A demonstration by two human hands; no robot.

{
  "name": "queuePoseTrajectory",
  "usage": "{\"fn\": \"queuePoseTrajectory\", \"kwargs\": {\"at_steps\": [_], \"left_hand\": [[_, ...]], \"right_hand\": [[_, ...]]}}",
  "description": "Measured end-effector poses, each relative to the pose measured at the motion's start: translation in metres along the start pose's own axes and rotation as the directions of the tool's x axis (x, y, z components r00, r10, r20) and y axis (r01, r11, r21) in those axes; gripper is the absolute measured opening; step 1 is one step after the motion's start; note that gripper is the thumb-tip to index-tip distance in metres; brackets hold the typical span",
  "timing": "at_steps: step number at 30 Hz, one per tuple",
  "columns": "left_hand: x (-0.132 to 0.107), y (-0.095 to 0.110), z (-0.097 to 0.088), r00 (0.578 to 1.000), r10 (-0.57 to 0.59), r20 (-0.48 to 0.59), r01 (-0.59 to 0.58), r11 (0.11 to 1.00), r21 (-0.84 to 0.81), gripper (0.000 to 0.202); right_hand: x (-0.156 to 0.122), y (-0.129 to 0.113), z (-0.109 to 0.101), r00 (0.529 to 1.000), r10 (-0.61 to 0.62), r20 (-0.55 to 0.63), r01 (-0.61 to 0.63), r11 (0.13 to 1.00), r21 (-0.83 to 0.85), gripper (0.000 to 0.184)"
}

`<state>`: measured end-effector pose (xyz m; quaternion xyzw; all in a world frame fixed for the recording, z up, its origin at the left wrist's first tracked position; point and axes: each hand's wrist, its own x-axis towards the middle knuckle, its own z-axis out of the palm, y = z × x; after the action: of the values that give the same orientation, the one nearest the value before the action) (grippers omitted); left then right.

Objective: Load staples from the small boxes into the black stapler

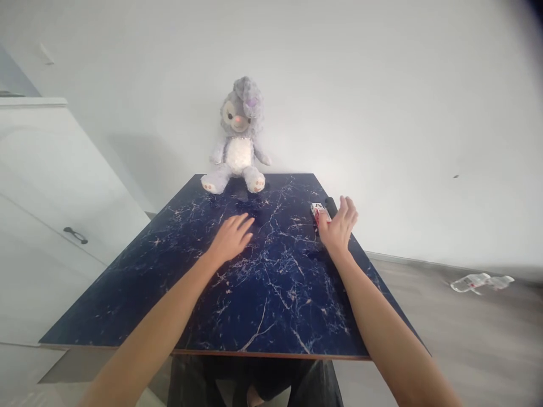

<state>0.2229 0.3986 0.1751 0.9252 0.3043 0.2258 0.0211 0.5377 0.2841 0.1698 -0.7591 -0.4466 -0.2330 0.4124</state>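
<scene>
The small red-and-white box [315, 209] lay on the table [254, 294], near its right edge, partly hidden by the thumb of my right hand [340, 227]. That hand was open, its fingers spread apart from the thumb; I could not tell whether the thumb touched the box. Just beside the box stood out a dark, cylindrical object [331, 205], partly behind my hand. My left hand [232, 236] was open and empty, palm down over the middle of the dark blue, white-veined, marble-patterned tabletop. Beyond it, a fluffy grey plush toy with a white belly [240, 155] sat upright at the far edge, before a plain white wall [403, 113]. Blurred clear plastic bottles [470, 282] lay on the grey floor [479, 339] to the right.
</scene>
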Motion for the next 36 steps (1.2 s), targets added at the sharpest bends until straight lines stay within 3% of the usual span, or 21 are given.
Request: {"fn": "queuePoseTrajectory", "kwargs": {"at_steps": [3, 5, 7, 8, 12, 15, 16, 19, 23, 26, 36], "left_hand": [[-0.009, -0.032, -0.005, 0.990, -0.133, -0.054, 0.137, 0.988, 0.078, 0.059], [-0.008, -0.040, 0.000, 0.980, -0.193, -0.053, 0.197, 0.977, 0.083, 0.062], [-0.004, -0.042, 0.008, 0.978, -0.210, 0.018, 0.208, 0.976, 0.065, 0.061], [-0.002, -0.042, 0.012, 0.975, -0.211, 0.067, 0.208, 0.977, 0.051, 0.060], [0.001, -0.044, 0.021, 0.957, -0.216, 0.196, 0.219, 0.976, 0.009, 0.062], [0.000, -0.048, 0.022, 0.958, -0.210, 0.195, 0.215, 0.977, -0.003, 0.061], [0.000, -0.048, 0.022, 0.959, -0.209, 0.193, 0.214, 0.977, -0.001, 0.060], [0.000, -0.046, 0.021, 0.954, -0.214, 0.210, 0.219, 0.976, 0.002, 0.061], [0.000, -0.045, 0.020, 0.947, -0.242, 0.209, 0.252, 0.968, -0.020, 0.074], [0.001, -0.045, 0.020, 0.944, -0.232, 0.236, 0.235, 0.972, 0.014, 0.068], [0.001, -0.045, 0.022, 0.948, -0.227, 0.222, 0.222, 0.974, 0.046, 0.067]], "right_hand": [[-0.013, -0.035, 0.002, 0.967, -0.226, 0.116, 0.222, 0.974, 0.043, 0.061], [-0.022, -0.058, 0.008, 0.892, -0.382, 0.242, 0.364, 0.924, 0.119, 0.058], [-0.028, -0.072, 0.016, 0.785, -0.518, 0.339, 0.469, 0.855, 0.220, 0.059], [-0.029, -0.075, 0.020, 0.763, -0.540, 0.354, 0.477, 0.841, 0.255, 0.062], [-0.025, -0.059, 0.037, 0.780, -0.432, 0.454, 0.334, 0.899, 0.281, 0.067], [-0.024, -0.041, 0.049, 0.707, -0.386, 0.592, 0.278, 0.922, 0.269, 0.055], [-0.024, -0.038, 0.052, 0.705, -0.374, 0.603, 0.267, 0.927, 0.263, 0.056], [-0.026, -0.035, 0.057, 0.739, -0.344, 0.579, 0.244, 0.938, 0.246, 0.071], [-0.027, -0.037, 0.057, 0.712, -0.397, 0.579, 0.332, 0.917, 0.221, 0.055], [-0.027, -0.037, 0.058, 0.704, -0.412, 0.579, 0.370, 0.908, 0.196, 0.048], [-0.027, -0.038, 0.056, 0.710, -0.399, 0.581, 0.363, 0.914, 0.184, 0.047]]}}
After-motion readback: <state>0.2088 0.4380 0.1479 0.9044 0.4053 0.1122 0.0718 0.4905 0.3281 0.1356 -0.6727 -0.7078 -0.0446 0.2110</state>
